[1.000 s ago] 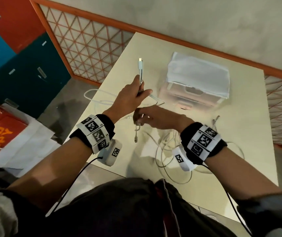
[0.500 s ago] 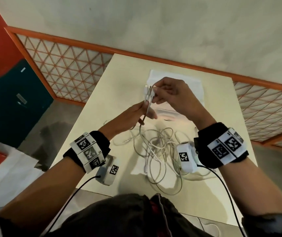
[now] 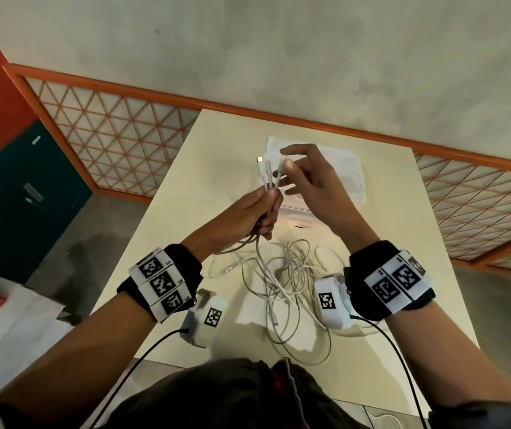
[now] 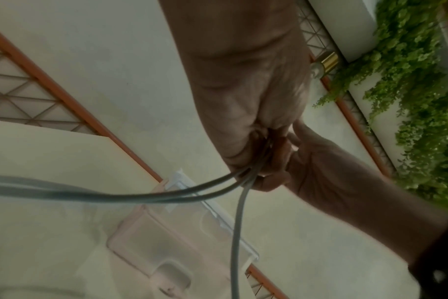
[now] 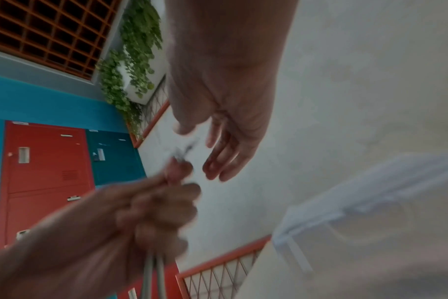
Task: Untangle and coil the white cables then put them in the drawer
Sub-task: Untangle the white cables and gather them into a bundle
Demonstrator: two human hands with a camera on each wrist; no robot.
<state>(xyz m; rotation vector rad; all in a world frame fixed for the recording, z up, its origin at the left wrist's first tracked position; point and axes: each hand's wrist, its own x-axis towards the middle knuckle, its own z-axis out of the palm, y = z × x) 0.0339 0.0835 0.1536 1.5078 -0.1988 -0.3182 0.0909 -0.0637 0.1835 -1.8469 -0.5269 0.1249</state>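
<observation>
From the left: blue and red locker doors point(image 3: 15, 187) stand beyond the bench point(image 3: 211, 156), their small label plates too small to read. The left hand point(image 3: 248, 212) has its grip clamped on three strands of the white cables point(image 3: 282, 274), connector ends point(image 3: 265, 171) standing up above the fist, while the remaining length hangs to a tangled heap on the bench below. To the right, the right hand point(image 3: 313, 181) has its grip nearly apart, thumb and forefinger at the tip of the rightmost plug and the other fingers spread; whether the pinch is closed is not clear, as the right wrist view is blurred. Behind the hands stands the clear plastic drawer point(image 3: 297, 218) under a white cloth point(image 3: 334, 162); no cable lies in it yet. The step in hand appears to be gathering the ends: it is best done by levelling the plugs in the left fist, then drawing one strand at a time upward out of the heap, slowly, so that loops slip free and do not tighten into knots. Both wrist bands point(image 3: 161, 283) carry square black-and-white coded markers with tiny characters beside them, not legible; no brand is readable
</observation>
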